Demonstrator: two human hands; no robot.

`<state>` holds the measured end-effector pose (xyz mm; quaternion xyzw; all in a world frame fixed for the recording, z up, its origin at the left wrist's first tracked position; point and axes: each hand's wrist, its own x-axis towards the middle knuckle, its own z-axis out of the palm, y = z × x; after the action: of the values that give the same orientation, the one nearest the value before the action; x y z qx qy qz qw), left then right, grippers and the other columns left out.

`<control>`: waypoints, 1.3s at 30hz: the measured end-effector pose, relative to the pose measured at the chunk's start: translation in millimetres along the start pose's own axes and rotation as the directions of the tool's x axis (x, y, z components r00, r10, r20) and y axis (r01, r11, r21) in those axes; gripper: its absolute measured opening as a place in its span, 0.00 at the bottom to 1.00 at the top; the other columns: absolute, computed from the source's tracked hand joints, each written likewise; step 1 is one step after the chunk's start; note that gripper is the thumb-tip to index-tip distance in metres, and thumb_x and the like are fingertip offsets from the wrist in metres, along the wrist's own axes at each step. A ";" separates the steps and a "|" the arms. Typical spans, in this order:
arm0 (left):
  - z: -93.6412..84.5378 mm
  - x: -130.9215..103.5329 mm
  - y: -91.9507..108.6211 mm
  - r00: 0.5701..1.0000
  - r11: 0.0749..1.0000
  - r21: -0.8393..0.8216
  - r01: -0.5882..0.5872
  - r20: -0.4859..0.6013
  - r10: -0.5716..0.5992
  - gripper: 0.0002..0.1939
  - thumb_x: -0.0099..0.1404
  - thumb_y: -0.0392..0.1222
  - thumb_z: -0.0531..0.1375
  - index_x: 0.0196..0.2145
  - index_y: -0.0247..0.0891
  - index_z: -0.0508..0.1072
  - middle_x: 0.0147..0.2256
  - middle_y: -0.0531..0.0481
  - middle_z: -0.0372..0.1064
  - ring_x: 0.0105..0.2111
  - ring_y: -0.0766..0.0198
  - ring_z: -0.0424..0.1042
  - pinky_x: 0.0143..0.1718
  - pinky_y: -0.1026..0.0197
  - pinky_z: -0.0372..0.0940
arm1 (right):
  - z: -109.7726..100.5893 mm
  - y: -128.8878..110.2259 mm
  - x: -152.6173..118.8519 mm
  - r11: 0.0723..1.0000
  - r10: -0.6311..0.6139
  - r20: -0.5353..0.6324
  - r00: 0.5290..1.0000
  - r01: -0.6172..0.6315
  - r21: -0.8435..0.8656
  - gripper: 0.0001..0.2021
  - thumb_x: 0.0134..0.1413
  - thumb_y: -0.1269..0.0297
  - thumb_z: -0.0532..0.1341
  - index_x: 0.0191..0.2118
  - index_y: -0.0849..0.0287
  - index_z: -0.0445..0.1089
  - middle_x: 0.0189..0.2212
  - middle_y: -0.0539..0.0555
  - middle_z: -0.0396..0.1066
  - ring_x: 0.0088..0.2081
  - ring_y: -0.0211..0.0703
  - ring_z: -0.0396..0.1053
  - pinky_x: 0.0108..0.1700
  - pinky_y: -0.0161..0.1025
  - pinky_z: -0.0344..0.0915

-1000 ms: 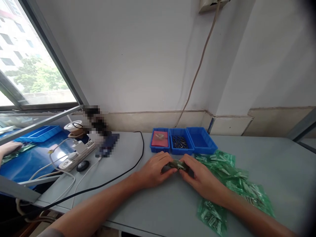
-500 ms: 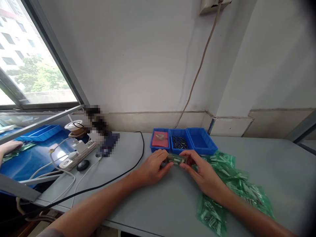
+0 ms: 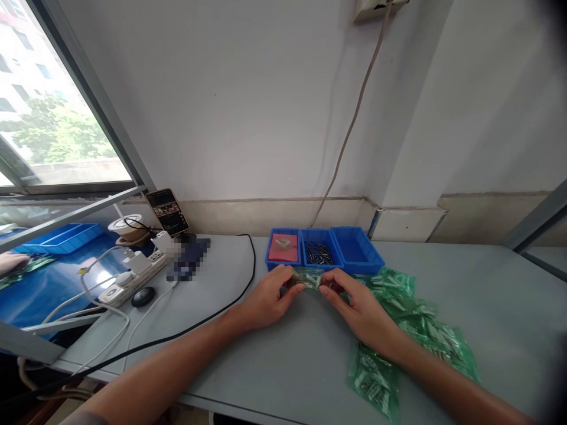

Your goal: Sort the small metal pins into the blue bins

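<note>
Between my two hands is a small green-tinted plastic bag [image 3: 311, 277] with light-coloured small parts inside. My left hand [image 3: 275, 295] pinches its left end between thumb and fingers. At the other end, the thumb and fingers of my right hand [image 3: 349, 298] close on the bag. Just behind them stand three blue bins: the left bin [image 3: 268, 260] holds a red packet [image 3: 283, 252], the middle bin [image 3: 340, 260] holds dark screw-like pieces [image 3: 318, 254], and the right bin [image 3: 357, 247] shows its bare bottom. Filled green bags [image 3: 420, 321] lie beside and beneath my right forearm.
To the left are a power strip [image 3: 128, 282], a black mouse [image 3: 143, 296], a propped phone [image 3: 167, 211] and a lidded cup [image 3: 128, 225]. A black cable [image 3: 199, 319] crosses the grey table [image 3: 283, 366]. Another person's hand [image 3: 13, 261] shows at far left.
The view has shifted slightly, moving the scene a little left. Both hands keep hold of the bag, and more of its contents now shows between my fingers.
</note>
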<state>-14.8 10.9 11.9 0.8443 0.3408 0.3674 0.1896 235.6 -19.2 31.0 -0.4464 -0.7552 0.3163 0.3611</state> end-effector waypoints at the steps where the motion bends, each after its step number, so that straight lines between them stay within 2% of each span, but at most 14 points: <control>1: 0.1 0.0 -0.1 1.000 1.000 0.012 -0.020 -0.003 0.020 0.17 0.82 0.50 0.55 0.35 0.39 0.64 0.32 0.51 0.63 0.34 0.62 0.61 0.36 0.59 0.59 | -0.2 -0.5 -0.2 1.000 0.002 -0.001 1.000 -0.002 0.000 0.09 0.75 0.55 0.56 0.44 0.52 0.70 0.38 0.51 0.73 0.40 0.48 0.70 0.45 0.44 0.67; 5: -0.5 1.0 0.9 0.996 0.995 0.047 -0.092 0.001 0.092 0.19 0.82 0.49 0.54 0.33 0.39 0.64 0.31 0.51 0.63 0.34 0.60 0.60 0.37 0.58 0.59 | -0.1 -0.9 -0.6 1.000 0.006 0.007 1.000 -0.006 -0.014 0.10 0.75 0.56 0.57 0.39 0.52 0.68 0.34 0.49 0.70 0.38 0.47 0.68 0.41 0.42 0.65; 11: -2.7 2.3 5.3 0.991 0.991 0.037 -0.132 0.033 0.131 0.17 0.82 0.48 0.53 0.35 0.38 0.67 0.32 0.49 0.65 0.35 0.60 0.62 0.38 0.58 0.61 | 0.7 0.9 -0.1 0.999 -0.017 0.009 1.000 0.018 -0.037 0.11 0.74 0.58 0.56 0.36 0.53 0.65 0.32 0.49 0.69 0.36 0.45 0.67 0.38 0.40 0.65; 18: -2.7 2.4 11.5 0.982 0.980 0.073 -0.183 0.050 0.180 0.14 0.80 0.44 0.53 0.34 0.40 0.64 0.32 0.49 0.63 0.35 0.59 0.61 0.38 0.57 0.60 | -0.3 -1.1 0.4 0.999 -0.019 0.002 1.000 0.019 -0.043 0.07 0.69 0.65 0.57 0.35 0.54 0.66 0.31 0.48 0.67 0.34 0.45 0.66 0.37 0.40 0.62; 24: -3.6 2.0 12.3 0.986 0.983 0.078 -0.164 0.046 0.161 0.12 0.80 0.43 0.53 0.35 0.40 0.63 0.33 0.50 0.62 0.35 0.59 0.61 0.37 0.58 0.59 | -0.2 -2.9 -0.7 1.000 -0.029 0.030 0.999 0.030 -0.010 0.04 0.71 0.62 0.58 0.42 0.52 0.69 0.36 0.50 0.69 0.37 0.46 0.67 0.38 0.41 0.63; 28: -1.6 1.6 8.6 0.986 0.984 0.069 -0.165 0.047 0.162 0.13 0.80 0.43 0.53 0.35 0.40 0.62 0.33 0.50 0.63 0.35 0.60 0.61 0.37 0.58 0.59 | 0.1 -1.0 -1.8 1.000 -0.025 0.041 0.999 0.026 -0.017 0.06 0.74 0.59 0.57 0.46 0.51 0.70 0.38 0.51 0.70 0.39 0.47 0.68 0.39 0.41 0.63; 34: -0.8 1.6 7.7 0.999 0.997 -0.055 -0.046 0.015 0.047 0.10 0.81 0.46 0.55 0.42 0.39 0.69 0.37 0.49 0.68 0.38 0.61 0.65 0.40 0.60 0.62 | -0.1 -0.4 -0.7 1.000 -0.011 0.050 0.999 0.013 -0.021 0.10 0.77 0.56 0.55 0.45 0.52 0.71 0.38 0.50 0.72 0.39 0.47 0.69 0.41 0.41 0.64; 39: -2.7 1.4 10.6 0.996 0.997 -0.014 -0.072 0.056 0.073 0.12 0.81 0.47 0.55 0.40 0.39 0.68 0.36 0.49 0.66 0.37 0.61 0.65 0.39 0.60 0.62 | 0.0 -2.0 -0.2 1.000 -0.016 0.026 1.000 0.017 -0.015 0.11 0.76 0.56 0.56 0.42 0.52 0.71 0.36 0.50 0.70 0.38 0.46 0.68 0.38 0.40 0.62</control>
<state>-11.5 4.7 20.5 0.8651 0.3022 0.3520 0.1906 234.7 -20.1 32.5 -0.4388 -0.7659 0.3131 0.3505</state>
